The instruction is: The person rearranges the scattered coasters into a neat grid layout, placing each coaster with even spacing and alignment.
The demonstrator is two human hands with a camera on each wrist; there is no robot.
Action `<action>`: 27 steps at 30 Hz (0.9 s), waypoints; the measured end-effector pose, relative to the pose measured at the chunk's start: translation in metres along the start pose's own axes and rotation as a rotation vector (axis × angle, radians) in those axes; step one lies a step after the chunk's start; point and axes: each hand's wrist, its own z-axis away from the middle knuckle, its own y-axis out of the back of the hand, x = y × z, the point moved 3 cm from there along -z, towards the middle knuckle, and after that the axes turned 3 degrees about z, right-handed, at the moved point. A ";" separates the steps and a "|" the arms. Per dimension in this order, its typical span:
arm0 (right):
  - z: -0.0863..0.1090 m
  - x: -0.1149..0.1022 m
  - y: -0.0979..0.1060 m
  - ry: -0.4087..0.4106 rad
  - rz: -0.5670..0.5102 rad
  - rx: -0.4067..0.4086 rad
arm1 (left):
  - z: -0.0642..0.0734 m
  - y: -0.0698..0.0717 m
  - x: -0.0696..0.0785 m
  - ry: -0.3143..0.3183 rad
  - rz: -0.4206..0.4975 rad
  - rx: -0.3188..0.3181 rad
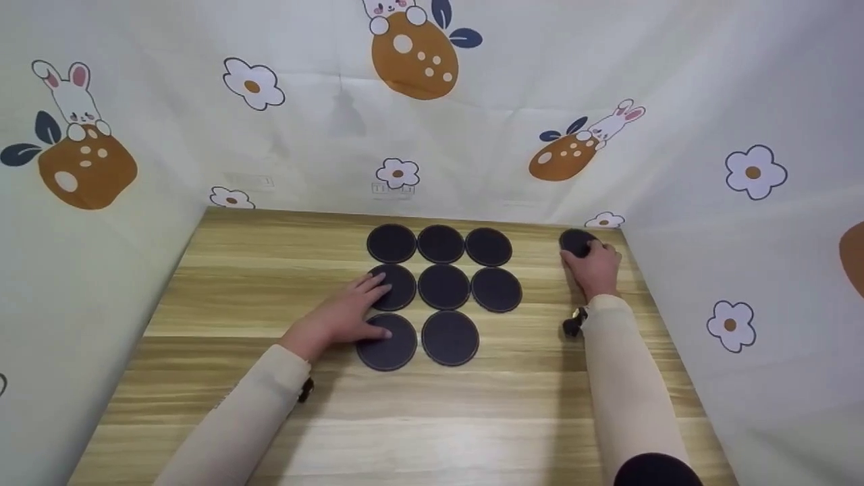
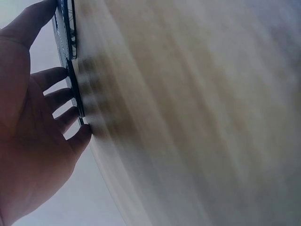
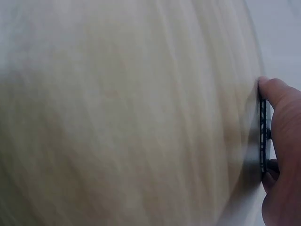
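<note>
Round black coasters with a stitched rim lie on the wooden table, laid edge to edge in two rows of three and a front row of two. My left hand point(image 1: 347, 310) spreads over the left column. Its fingertips rest on the middle-left coaster point(image 1: 403, 290) and its thumb on the front-left coaster point(image 1: 395, 347). At the table's back right corner, my right hand point(image 1: 597, 266) grips another black coaster point(image 1: 574, 239) by its edges, thumb on the near side. In the right wrist view, that coaster's dark, stitched edge point(image 3: 263, 136) shows between thumb and fingers.
White cloth with rabbit and flower prints hangs along the back point(image 1: 304, 148), left and right of the wooden table point(image 1: 432, 418). The right-hand coaster lies close to the back and right cloth. A small dark device point(image 1: 574, 324) sits at the right wrist.
</note>
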 end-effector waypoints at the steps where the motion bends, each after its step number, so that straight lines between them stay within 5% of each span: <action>1: 0.000 0.001 0.001 0.001 -0.001 0.000 | 0.000 0.000 0.000 0.000 0.001 -0.001; 11: 0.005 0.008 0.005 -0.007 -0.039 -0.020 | -0.001 0.000 0.002 -0.009 -0.003 0.000; 27: 0.049 -0.006 0.013 0.219 -0.117 -0.065 | -0.001 0.002 0.003 -0.021 -0.022 0.001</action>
